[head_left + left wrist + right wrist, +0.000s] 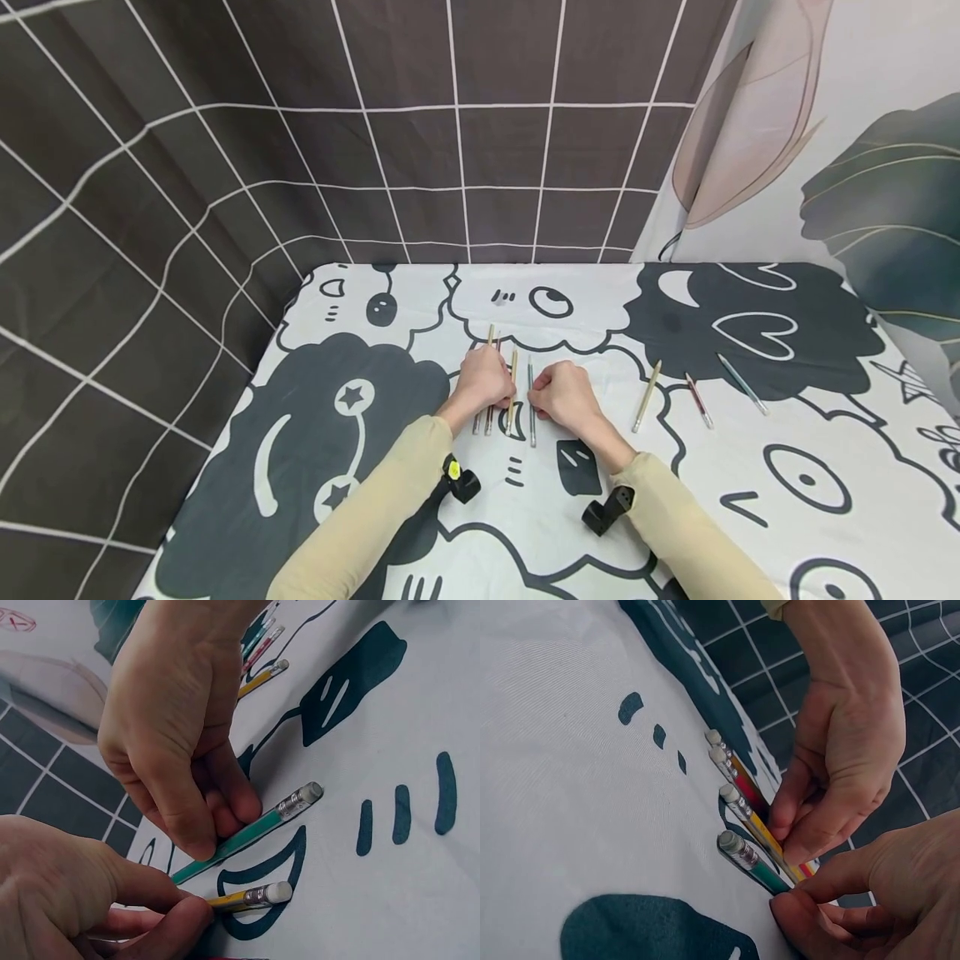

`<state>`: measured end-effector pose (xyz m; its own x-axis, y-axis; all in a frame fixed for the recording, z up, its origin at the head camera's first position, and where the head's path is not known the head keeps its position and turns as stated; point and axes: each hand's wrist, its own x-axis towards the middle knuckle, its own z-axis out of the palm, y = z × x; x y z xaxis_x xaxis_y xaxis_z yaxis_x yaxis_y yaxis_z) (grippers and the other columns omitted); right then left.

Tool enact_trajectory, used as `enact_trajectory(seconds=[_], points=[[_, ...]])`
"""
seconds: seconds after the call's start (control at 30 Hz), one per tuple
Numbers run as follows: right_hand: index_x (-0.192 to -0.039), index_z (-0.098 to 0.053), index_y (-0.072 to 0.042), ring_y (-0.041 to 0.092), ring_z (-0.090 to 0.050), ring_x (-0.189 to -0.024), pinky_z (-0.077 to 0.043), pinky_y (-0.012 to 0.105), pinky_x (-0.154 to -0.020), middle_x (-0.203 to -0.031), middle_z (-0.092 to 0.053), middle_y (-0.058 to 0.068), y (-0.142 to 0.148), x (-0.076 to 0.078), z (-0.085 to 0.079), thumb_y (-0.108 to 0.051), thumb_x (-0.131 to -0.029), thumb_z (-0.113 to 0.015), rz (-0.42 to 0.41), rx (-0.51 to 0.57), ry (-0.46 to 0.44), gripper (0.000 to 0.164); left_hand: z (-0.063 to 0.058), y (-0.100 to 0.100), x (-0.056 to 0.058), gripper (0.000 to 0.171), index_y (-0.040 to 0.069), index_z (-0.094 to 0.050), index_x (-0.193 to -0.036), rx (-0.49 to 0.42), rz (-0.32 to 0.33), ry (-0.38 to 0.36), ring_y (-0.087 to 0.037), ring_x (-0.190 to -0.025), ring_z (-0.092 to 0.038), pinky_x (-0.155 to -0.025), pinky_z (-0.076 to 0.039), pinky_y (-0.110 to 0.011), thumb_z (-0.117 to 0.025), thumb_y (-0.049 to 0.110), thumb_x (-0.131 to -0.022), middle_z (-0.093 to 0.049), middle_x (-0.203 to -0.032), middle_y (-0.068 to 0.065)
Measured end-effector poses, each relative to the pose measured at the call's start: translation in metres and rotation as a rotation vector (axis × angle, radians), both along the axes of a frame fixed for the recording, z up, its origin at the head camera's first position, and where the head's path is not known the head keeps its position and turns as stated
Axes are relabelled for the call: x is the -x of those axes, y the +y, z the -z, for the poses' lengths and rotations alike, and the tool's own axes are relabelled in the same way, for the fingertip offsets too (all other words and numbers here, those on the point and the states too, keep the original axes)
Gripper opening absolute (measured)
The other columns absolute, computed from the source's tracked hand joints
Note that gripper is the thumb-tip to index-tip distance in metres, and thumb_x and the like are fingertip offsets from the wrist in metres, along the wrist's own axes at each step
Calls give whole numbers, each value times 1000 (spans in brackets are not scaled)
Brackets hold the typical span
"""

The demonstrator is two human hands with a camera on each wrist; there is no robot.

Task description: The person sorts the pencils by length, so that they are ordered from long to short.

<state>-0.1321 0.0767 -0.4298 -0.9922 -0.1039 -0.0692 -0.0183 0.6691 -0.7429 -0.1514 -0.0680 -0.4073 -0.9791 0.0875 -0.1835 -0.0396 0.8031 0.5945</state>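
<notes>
My left hand [486, 379] pinches a yellow pencil [513, 363] between thumb and fingertip, low on the cloth. Just right of it, my right hand [564, 393] pinches a green pencil [532, 427]. Both pencils lie side by side, their eraser ends toward me, as the left wrist view shows with the green pencil [247, 836] and yellow pencil [251, 898]. Beneath and beyond my left hand lie a red pencil [742, 782] and another yellowish one [718, 741], partly hidden by that hand in the head view.
Apart on the right lie a yellow pencil [647, 397], a red pencil [699, 400] and a green pencil [742, 384]. A cartoon-patterned cloth [525, 533] covers the table. Behind hangs a dark gridded curtain [405, 150], with a leaf-print curtain [862, 67] at right.
</notes>
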Motion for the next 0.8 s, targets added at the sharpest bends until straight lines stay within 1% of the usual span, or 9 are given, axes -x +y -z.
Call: enact_trajectory(seconds=[0.13,0.23,0.5,0.6,0.8], points=[[-70,-68,-1,10,-59,-42,-44,22,-45,-50,-59,-2,-3,0,0,2,-77,-71,-10,24,12,8,0,0,0,27,10,-59,-55,23,8,5,-6,-35,-53,-44,-45,-20,-70,-6,-74,-54,-40,4],[-71,-68,-1,11,-60,-42,-46,23,-46,-51,-60,-2,-5,0,-1,3,-77,-71,-18,41,13,8,0,0,0,28,10,-60,-53,22,15,-1,-6,-34,-53,-42,-45,-20,-69,-7,-73,-53,-40,3],[-71,-68,-1,8,-58,-41,-46,24,-46,-49,-59,-2,-9,2,-1,0,-78,-72,-21,24,32,9,-1,-2,-1,29,9,-60,-49,18,30,14,-7,-33,-52,-41,-45,-21,-67,-8,-71,-53,-39,2],[-71,-68,-1,8,-58,-41,-46,24,-46,-50,-59,-2,-10,2,-1,1,-79,-72,-14,26,28,9,-1,-2,-1,29,9,-60,-49,29,26,12,-8,-33,-53,-41,-45,-22,-68,-7,-71,-52,-38,2],[-70,-68,-1,10,-58,-41,-47,25,-46,-49,-59,-2,-12,2,0,2,-79,-72,-9,24,37,10,1,-4,-1,29,9,-60,-49,44,15,19,-13,-37,-59,-42,-46,-22,-70,-5,-73,-52,-38,2]])
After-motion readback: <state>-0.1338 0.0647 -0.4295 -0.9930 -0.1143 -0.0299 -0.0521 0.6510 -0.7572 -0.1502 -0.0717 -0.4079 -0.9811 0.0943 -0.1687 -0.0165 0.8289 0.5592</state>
